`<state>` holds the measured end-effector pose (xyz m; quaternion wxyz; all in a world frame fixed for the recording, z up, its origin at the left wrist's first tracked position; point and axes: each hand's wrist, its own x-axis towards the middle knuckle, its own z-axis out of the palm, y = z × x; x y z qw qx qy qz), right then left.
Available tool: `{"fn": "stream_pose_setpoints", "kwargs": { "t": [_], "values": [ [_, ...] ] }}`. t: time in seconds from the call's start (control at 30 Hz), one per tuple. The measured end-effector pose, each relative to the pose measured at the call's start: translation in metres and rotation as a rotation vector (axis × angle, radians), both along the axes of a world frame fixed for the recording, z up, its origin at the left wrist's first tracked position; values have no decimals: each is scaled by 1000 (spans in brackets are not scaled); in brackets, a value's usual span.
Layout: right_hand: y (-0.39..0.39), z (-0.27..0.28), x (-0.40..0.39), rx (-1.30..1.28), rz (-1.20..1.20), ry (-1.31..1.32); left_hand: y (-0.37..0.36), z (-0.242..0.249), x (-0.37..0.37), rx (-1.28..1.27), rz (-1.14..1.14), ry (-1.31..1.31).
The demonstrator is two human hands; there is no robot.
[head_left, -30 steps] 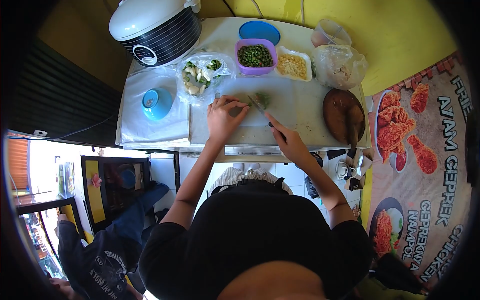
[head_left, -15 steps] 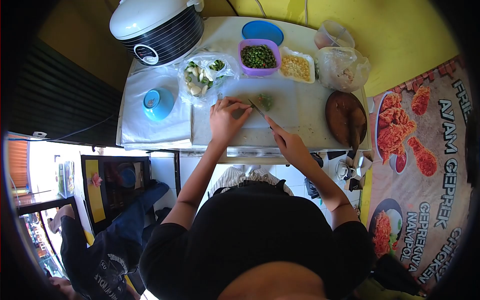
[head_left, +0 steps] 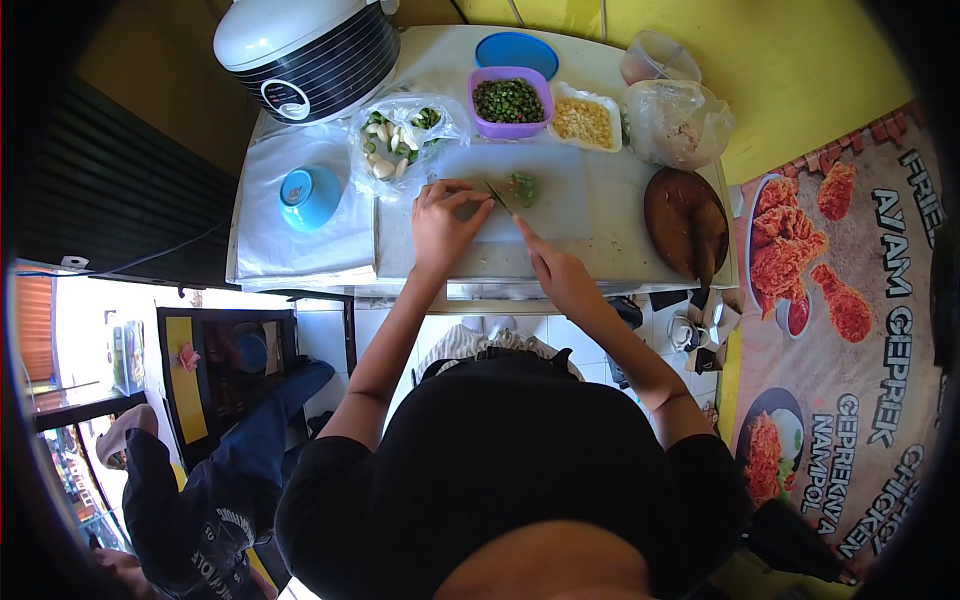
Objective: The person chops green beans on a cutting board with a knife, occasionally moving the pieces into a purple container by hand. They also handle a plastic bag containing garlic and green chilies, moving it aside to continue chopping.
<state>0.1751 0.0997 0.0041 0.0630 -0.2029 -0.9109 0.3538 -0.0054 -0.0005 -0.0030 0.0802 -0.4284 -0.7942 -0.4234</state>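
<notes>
My right hand [head_left: 556,274] is wrapped round the handle of a small knife [head_left: 499,197], its blade pointing up and left over a pale translucent cutting sheet [head_left: 570,215]. Just left of the blade tip, my left hand [head_left: 447,225] is closed in a pinch close to the sheet; whatever its fingertips hold is too small to make out. A little heap of chopped green pieces [head_left: 523,189] lies right of the blade. Behind the sheet stand a purple tub [head_left: 509,130] of chopped greens and a white tray [head_left: 615,130] of pale yellow chopped bits.
A plastic bag [head_left: 455,125] with garlic and green chillies lies left of the tub. Blue bowl [head_left: 310,198], rice cooker [head_left: 310,55] and blue lid [head_left: 517,55] sit farther out. At right are a stone mortar [head_left: 672,215] with pestle and a tied bag [head_left: 678,125]. Another person [head_left: 215,500] sits at lower left.
The view has shifted slightly, so the tabletop appears higher and farther left. Both hands stay close together at the sheet, and the knife blade is angled a bit differently.
</notes>
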Motion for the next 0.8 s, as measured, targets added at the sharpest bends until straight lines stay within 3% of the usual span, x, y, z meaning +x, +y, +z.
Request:
{"fn": "stream_pose_setpoints", "kwargs": {
  "t": [0.23,0.3,0.43,0.63,0.8],
  "values": [
    [2,3,27,-210,-36,56,0,-5,-1,17,8,-17],
    [4,4,23,-200,-39,205,-2,-2,1,15,0,-9],
    [4,15,15,-217,-23,129,-3,-3,2,10,2,-23],
    [4,20,8,-162,23,59,-2,-4,1,20,5,-18],
    [1,8,7,55,33,0,-2,-3,3,22,26,-21]
  ]
}}
